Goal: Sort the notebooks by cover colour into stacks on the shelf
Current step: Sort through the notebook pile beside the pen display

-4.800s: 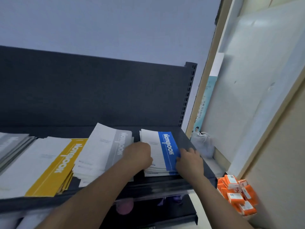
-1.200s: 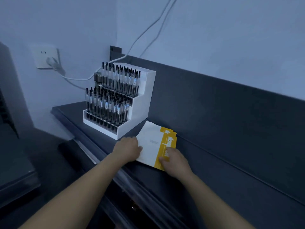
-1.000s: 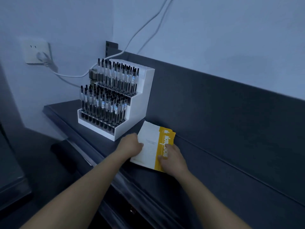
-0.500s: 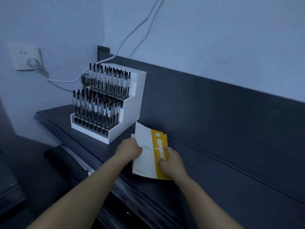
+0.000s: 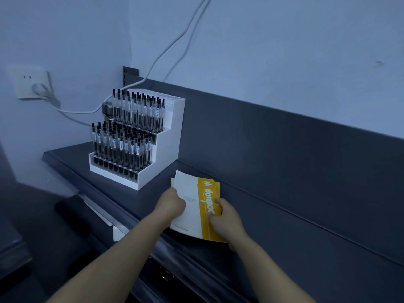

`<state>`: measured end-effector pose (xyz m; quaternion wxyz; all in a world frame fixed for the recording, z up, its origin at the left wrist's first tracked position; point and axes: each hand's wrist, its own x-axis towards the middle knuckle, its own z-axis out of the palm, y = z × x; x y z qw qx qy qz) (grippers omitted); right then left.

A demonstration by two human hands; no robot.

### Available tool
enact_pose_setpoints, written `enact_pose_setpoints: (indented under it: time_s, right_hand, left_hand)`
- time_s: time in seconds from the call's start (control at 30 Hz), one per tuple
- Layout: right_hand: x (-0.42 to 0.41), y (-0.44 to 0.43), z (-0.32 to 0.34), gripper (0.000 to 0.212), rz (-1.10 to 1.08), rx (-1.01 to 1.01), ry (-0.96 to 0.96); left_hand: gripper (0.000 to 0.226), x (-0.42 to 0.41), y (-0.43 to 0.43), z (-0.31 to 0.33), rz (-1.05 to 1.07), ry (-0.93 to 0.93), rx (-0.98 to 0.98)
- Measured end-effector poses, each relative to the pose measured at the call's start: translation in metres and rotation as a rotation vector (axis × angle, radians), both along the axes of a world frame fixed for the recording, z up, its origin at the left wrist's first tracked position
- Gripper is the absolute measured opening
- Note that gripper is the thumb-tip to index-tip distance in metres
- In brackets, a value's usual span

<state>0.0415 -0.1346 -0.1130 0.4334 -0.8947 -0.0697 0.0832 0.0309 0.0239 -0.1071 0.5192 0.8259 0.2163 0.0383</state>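
A white stepped pen rack (image 5: pixel 167 147) stood at ten o'clock from the hands. Its tiers were packed with upright black-capped pens (image 5: pixel 122 138), row behind row, and its back was close to the dark back panel (image 5: pixel 284 149). The yellow-banded notebooks (image 5: pixel 190 194), a thin stack with white covers and slightly fanned top corners, lay on the dark shelf (image 5: pixel 295 254) near the rack's four o'clock corner and apart from it. The left grip (image 5: pixel 172 204) was clenched on the stack's left edge with its fingers curled over the white cover. The right grip (image 5: pixel 227 219) grasped the yellow band side, thumb on top. The stack's far edge lay near the seam where shelf met back panel, and its near edge lay towards the front lip (image 5: pixel 105 206), which ran from ten o'clock down to five o'clock. From the stack towards three and four o'clock the shelf ran on as bare dark surface to the frame's edge. A white tag (image 5: pixel 119 234) hung under the lip at eight o'clock. At the far ten o'clock a wall socket (image 5: pixel 32 84) held a plug, and its white cable (image 5: pixel 175 42) climbed towards twelve.
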Motion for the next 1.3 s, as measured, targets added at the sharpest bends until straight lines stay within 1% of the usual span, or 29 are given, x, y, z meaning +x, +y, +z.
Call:
enact_pose_setpoints:
  time_s: [0.07,0.13,0.23,0.3,0.33,0.4,0.43,0.5,0.6,0.7,0.83,1.03,1.17,1.3]
  right_hand:
    - [-0.001,-0.005,-0.003,0.052,-0.018,0.071,0.030]
    - [-0.004,-0.009,-0.003,0.049,-0.043,0.157,0.044]
    - [-0.011,-0.021,-0.001,0.072,-0.149,0.216,0.058]
    - [-0.016,-0.031,0.001,0.077,-0.202,0.239,0.051]
    - [-0.019,-0.038,0.002,0.073,-0.212,0.261,0.054]
    - [-0.027,-0.053,0.006,0.053,-0.196,0.305,0.061]
    - [-0.032,-0.061,0.009,0.043,-0.191,0.315,0.041]
    - [-0.041,-0.080,0.012,0.031,-0.213,0.314,-0.041]
    - [-0.058,-0.112,0.015,0.026,-0.260,0.271,-0.180]
    - [-0.078,-0.148,0.021,0.021,-0.314,0.209,-0.323]
    - [-0.103,-0.192,0.024,0.023,-0.362,0.153,-0.434]
    - [-0.139,-0.244,0.030,0.018,-0.430,0.144,-0.534]
    - [-0.157,-0.271,0.037,0.020,-0.521,0.094,-0.557]
    - [-0.181,-0.295,0.043,0.022,-0.621,0.058,-0.538]
  left_hand:
    - [0.013,-0.004,-0.002,0.000,0.035,-0.062,-0.063]
    - [0.017,-0.011,-0.007,0.003,0.065,-0.148,-0.146]
    - [0.019,-0.023,-0.019,0.009,0.084,-0.241,-0.248]
    - [0.017,-0.033,-0.030,0.012,0.099,-0.286,-0.301]
    - [0.016,-0.037,-0.036,0.014,0.108,-0.306,-0.323]
    - [0.015,-0.046,-0.051,0.018,0.116,-0.343,-0.342]
    - [0.014,-0.050,-0.059,0.020,0.111,-0.361,-0.336]
    - [0.013,-0.059,-0.077,0.024,0.090,-0.396,-0.307]
    - [0.010,-0.072,-0.113,0.031,0.047,-0.456,-0.257]
    - [0.013,-0.087,-0.154,0.036,-0.001,-0.505,-0.150]
    - [0.019,-0.105,-0.201,0.035,-0.017,-0.513,-0.071]
    - [0.023,-0.126,-0.252,0.032,-0.095,-0.471,-0.037]
    - [0.022,-0.137,-0.279,0.038,-0.163,-0.479,-0.070]
    - [0.020,-0.149,-0.306,0.041,-0.268,-0.494,-0.053]
